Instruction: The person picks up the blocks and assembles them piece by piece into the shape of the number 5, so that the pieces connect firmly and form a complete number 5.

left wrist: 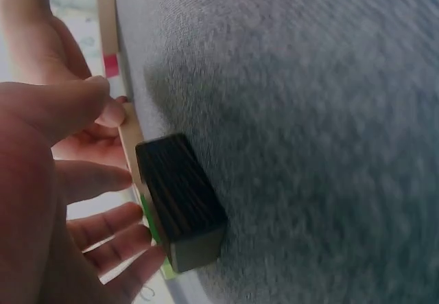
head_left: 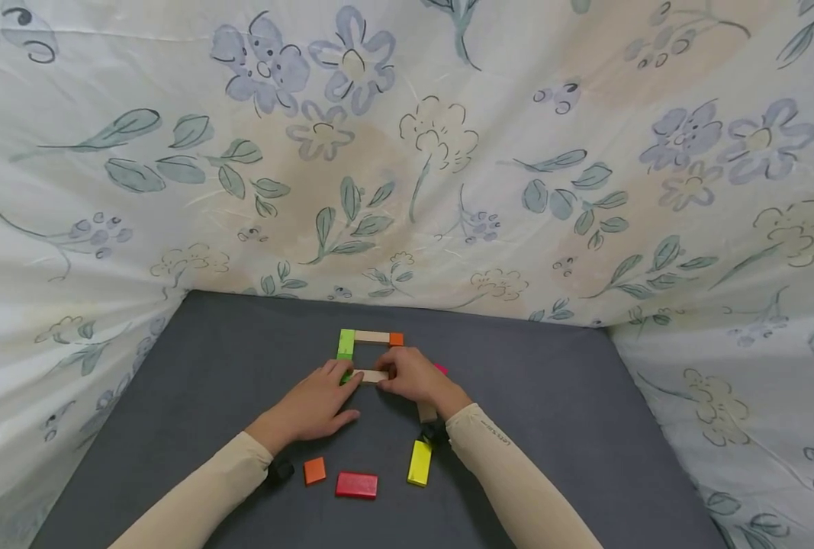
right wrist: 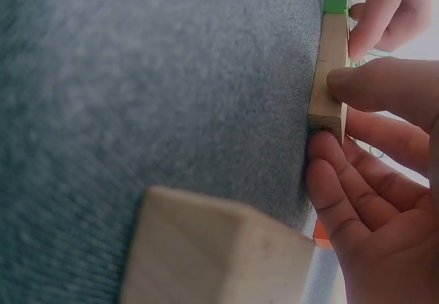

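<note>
My right hand (head_left: pixel 413 374) pinches the right end of a plain wooden block (head_left: pixel 372 376), thumb on its near face and fingers round its end. At the block's other end, my left hand (head_left: pixel 313 400) has its fingertips on a green block (right wrist: pixel 335 1) and beside the wood, with its thumb stretched out apart. Light-green blocks (head_left: pixel 346 343), a second plain wooden block (head_left: pixel 372 336) and an orange block (head_left: pixel 396 339) lie beyond the hands, forming the left and far sides of a frame-like outline. A pink block (head_left: pixel 441 369) shows partly behind the right hand.
Nearer lie an orange block (head_left: pixel 314 470), a red block (head_left: pixel 357 485) and a yellow block (head_left: pixel 419 463). One more plain wooden block (head_left: pixel 427 412) is by the right wrist. A dark-grained block (left wrist: pixel 182 194) lies close to the left wrist. Flowered cloth (head_left: pixel 407 152) hangs round the grey table (head_left: pixel 516 427).
</note>
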Action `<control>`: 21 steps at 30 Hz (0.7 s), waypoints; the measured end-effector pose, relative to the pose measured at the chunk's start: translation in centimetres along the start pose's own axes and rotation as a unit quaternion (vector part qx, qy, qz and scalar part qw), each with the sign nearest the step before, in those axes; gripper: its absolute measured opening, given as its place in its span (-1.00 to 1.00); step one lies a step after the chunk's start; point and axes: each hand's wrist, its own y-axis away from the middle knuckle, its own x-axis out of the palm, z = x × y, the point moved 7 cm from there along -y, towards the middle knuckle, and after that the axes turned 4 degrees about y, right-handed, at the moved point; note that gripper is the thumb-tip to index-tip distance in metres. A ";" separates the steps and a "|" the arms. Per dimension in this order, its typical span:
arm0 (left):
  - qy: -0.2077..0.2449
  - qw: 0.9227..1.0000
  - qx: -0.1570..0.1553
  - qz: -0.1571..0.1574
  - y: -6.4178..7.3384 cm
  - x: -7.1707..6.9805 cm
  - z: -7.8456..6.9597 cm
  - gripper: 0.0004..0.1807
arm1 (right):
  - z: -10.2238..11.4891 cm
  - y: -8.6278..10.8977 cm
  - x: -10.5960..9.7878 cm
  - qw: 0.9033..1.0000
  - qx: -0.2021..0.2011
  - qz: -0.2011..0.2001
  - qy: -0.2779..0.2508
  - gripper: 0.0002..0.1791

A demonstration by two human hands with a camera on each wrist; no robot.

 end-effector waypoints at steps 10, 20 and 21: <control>-0.006 0.999 -0.029 0.015 0.3 0.1 -1.8 -0.16 | 0.2 0.9 0.2 1.000 -0.016 -0.001 0.009 -0.74; -0.024 1.000 -0.011 -0.003 0.4 0.0 -2.4 -0.21 | 0.2 1.1 0.4 1.000 -0.022 -0.006 0.014 -0.75; -0.027 1.000 -0.009 -0.004 0.4 0.0 -2.4 -0.22 | 0.1 1.2 0.4 1.000 -0.022 -0.007 0.014 -0.75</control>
